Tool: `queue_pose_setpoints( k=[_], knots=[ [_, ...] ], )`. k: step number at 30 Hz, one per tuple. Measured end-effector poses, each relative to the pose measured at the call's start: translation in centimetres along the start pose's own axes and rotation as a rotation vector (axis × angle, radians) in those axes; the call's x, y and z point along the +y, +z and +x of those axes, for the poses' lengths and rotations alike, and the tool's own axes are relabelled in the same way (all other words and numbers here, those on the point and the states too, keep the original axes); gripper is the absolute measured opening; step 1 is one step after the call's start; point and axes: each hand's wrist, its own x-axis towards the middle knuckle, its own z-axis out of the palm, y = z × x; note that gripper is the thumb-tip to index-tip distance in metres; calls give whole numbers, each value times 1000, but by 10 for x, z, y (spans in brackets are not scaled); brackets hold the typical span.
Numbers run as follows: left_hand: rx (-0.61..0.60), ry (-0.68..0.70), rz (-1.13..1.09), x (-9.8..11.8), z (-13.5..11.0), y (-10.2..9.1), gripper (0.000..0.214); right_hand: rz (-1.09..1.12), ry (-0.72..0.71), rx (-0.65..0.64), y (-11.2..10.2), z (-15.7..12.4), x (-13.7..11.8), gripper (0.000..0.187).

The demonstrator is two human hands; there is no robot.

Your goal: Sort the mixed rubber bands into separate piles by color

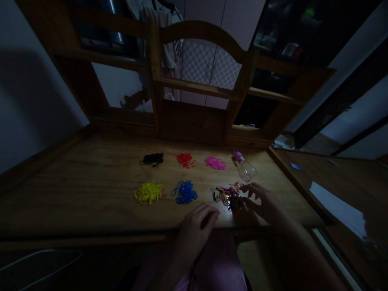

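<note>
A mixed pile of coloured rubber bands [228, 196] lies on the wooden desk. Over its right edge reaches my right hand [263, 201], thumb and fingers apart, with nothing visible between them. In front of the desk's near edge, my left hand [198, 226] is closed, fingers curled toward the thumb; whatever it may hold is hidden. Single-colour heaps spread to the left and behind: blue bands [185, 192], yellow bands [148, 193], black bands [152, 159], red bands [185, 160] and pink bands [215, 163].
Behind the mixed pile, a clear bottle with a pink top [245, 167] lies on its side. A wooden shelf frame [194, 121] rises along the desk's back. To the right, white paper [338, 208] rests on a lower brown surface. The room is dim.
</note>
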Motion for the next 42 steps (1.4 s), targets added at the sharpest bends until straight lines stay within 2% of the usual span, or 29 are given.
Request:
queue_pose_setpoints(
  k=[3, 6, 11, 15, 18, 23, 30, 34, 39, 42],
  knots=[
    [157, 10, 169, -6, 15, 15, 12, 11, 85, 26, 4, -18, 1, 22],
    [213, 11, 310, -14, 29, 30, 18, 60, 144, 67, 4, -30, -3, 23],
    [213, 4, 397, -21, 40, 41, 22, 145, 198, 155, 3, -38, -9, 21],
    [201, 6, 385, -21, 42, 38, 17, 188, 220, 222, 3, -39, -12, 21],
    [154, -26, 398, -19, 44, 35, 15, 204, 223, 248, 4, -38, -16, 21],
    [146, -23, 427, -18, 43, 33, 14, 234, 226, 273, 7, -38, -24, 19],
    [201, -26, 365, -13, 38, 30, 13, 260, 185, 249, 12, -45, -29, 15],
    [249, 18, 308, -11, 36, 29, 20, 209, 139, 125, 26, -44, -29, 11],
    [271, 89, 268, -15, 36, 30, 27, 112, 146, 93, 46, -35, -32, 8],
    [301, 109, 292, -19, 35, 31, 25, 92, 139, 75, 49, -32, -35, 11]
  ],
)
